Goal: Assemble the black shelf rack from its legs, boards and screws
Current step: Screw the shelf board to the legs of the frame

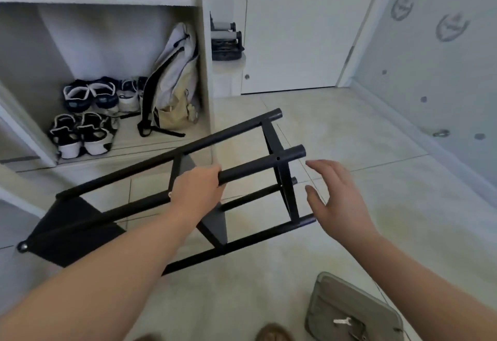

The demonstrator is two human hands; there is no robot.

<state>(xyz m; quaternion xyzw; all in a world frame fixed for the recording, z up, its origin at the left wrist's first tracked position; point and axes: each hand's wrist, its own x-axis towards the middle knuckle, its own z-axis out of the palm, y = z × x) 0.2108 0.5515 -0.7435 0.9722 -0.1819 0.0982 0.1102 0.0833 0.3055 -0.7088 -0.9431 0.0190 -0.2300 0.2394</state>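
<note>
The rack (188,195) lay tipped on its side over the tiled floor (349,130) at the centre of the view, its four black legs running from 8 o'clock toward 2 o'clock. The left hand (197,191) was closed around the upper near leg (258,167), gripping it about midway along. The right hand (334,198) hovered at 3 o'clock, just beside the leg ends, its fingers spread wide and holding nothing, apart from the frame. A black board (72,230) sat at the rack's 8 o'clock end, a second board (215,222) showed partly behind the left wrist, and a thin frame (283,176) crossed the legs near their 2 o'clock ends. At 10 o'clock an open cabinet (204,71) held shoes (88,117) and a backpack (174,82). A grey pouch (349,311) lay on the floor at 5 o'clock, with a small white tool (342,321) resting on it.
</note>
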